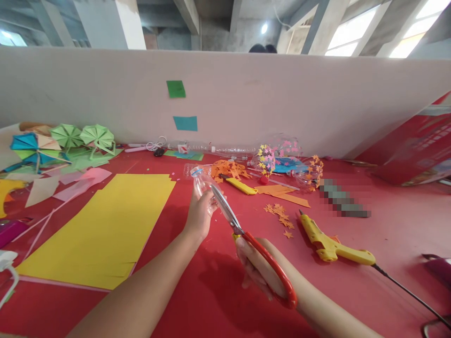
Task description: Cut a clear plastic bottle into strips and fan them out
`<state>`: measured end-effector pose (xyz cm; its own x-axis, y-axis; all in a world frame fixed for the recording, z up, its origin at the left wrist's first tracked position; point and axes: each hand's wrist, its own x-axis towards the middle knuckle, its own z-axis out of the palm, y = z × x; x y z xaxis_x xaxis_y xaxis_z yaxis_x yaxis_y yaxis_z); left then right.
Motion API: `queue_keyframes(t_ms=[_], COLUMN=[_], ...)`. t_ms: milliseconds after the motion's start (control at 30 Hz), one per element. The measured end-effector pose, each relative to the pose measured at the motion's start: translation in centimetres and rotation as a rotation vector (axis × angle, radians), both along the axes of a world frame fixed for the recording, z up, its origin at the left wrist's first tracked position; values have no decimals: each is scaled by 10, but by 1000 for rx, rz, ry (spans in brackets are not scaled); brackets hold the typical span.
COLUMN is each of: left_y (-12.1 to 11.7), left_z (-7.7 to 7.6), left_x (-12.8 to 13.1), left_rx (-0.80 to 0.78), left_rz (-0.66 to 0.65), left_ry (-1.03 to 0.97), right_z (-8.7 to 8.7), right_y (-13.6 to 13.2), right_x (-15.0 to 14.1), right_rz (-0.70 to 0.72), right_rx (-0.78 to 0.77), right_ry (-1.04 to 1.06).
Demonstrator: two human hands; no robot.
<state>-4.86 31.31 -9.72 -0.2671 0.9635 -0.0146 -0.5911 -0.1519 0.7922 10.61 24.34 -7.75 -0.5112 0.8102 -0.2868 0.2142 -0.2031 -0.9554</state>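
Note:
My left hand [198, 213] is wrapped round a clear plastic bottle piece [199, 176], its neck pointing up and away from me. A light blue ring circles the neck. In my right hand [259, 267] is a pair of scissors [235, 220] with red handles, its blades angled up to the left. The blade tips reach the side of the bottle piece, close to my left fingers. Whether the blades cut into the plastic, I cannot tell. Just beyond lie a yellow utility knife [240, 184] and a heap of orange paper scraps [230, 169].
Yellow paper sheets [105, 220] lie at left, with folded paper umbrellas [66, 136] behind. To the right are a yellow glue gun [327, 244] with its cord, orange paper stars [282, 216] and star-covered bottle pieces [278, 152]. A white partition [225, 98] stands behind the red table [169, 300].

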Motion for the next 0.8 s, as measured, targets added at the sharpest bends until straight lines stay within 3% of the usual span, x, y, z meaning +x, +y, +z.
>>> queue_keyframes(t_ms=[333,800], left_y=[-1,-1], left_z=[-2,1], left_x=[-1,-2], left_rx=[77,70], left_rz=[-70,-61], left_ry=[171,248], right_z=[-7,1], right_y=[8,7], right_x=[10,11], right_rz=[49,3], right_rx=[-48,-26], right_ry=[115,-30])
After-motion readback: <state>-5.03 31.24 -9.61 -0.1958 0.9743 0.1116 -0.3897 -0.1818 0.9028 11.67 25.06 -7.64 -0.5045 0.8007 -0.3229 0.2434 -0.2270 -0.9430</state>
